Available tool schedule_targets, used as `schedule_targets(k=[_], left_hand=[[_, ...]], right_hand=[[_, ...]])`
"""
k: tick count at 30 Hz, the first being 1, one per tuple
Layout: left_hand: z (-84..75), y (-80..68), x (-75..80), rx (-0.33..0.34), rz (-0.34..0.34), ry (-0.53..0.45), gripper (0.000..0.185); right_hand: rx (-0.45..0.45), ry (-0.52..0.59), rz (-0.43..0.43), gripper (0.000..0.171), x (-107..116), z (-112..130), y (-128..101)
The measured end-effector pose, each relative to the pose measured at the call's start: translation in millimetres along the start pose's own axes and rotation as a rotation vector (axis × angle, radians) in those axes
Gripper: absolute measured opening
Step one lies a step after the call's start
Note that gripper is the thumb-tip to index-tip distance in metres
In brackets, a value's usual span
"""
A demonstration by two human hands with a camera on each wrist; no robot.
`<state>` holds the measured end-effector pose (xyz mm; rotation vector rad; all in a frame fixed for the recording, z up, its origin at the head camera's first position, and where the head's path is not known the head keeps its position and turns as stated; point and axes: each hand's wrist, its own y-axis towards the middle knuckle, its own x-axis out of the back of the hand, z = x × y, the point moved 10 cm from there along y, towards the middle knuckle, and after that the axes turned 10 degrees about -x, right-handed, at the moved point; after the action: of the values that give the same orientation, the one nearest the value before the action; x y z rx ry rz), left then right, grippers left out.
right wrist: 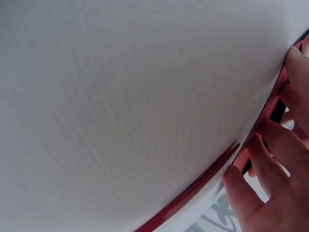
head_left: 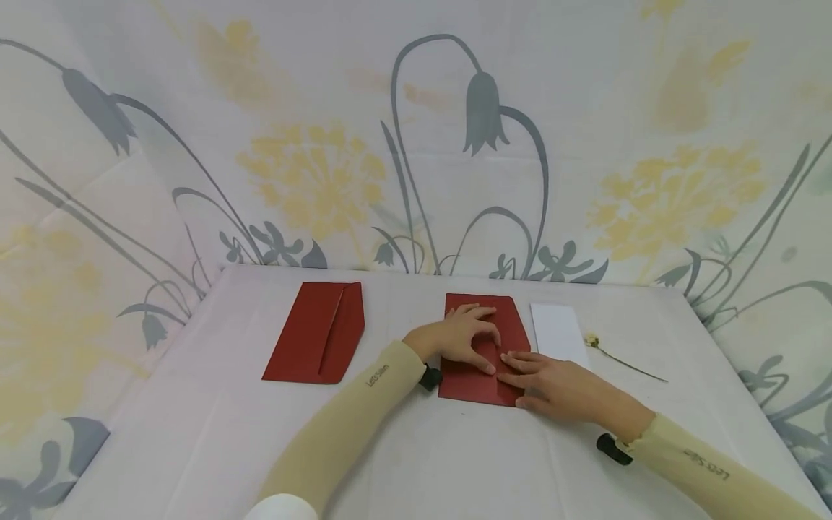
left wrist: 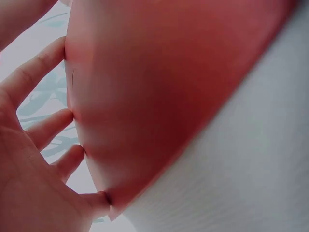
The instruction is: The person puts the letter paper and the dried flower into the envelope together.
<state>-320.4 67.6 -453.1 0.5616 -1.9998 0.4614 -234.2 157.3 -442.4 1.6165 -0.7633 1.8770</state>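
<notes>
At the tabletop (head_left: 195, 433) centre, left hand (head_left: 458, 336) and right hand (head_left: 552, 386) lie flat, fingers extended, pressing the red envelope (head_left: 471, 386) down, apparently to crease its flap.

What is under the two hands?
A red envelope lies flat on the white table, and the left hand and right hand press on it. The middle of the envelope is covered by the hands, and whether anything is inside cannot be seen.
</notes>
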Motion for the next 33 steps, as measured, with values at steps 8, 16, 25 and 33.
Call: schedule_targets(k=[8, 16, 25, 33], left_hand=[[-4.7, 1.3, -2.2, 0.020, 0.021, 0.038, 0.055], [-3.1, -0.1, -8.5, 0.033, 0.045, 0.074, 0.057], [-2.4, -0.9, -9.4, 0.020, 0.065, 0.065, 0.065], [-1.4, -0.2, -1.1, 0.001, -0.002, 0.071, 0.056]], right_hand=[[0.035, -0.021, -0.016, 0.047, -0.9, 1.4, -3.0], [0.042, 0.004, -0.023, 0.046, 0.8, 2.0, -4.2], [0.023, 0.001, 0.004, 0.049, -3.9, -1.0, -5.3], [0.063, -0.010, -0.042, 0.047, 0.2, 0.4, -3.9]])
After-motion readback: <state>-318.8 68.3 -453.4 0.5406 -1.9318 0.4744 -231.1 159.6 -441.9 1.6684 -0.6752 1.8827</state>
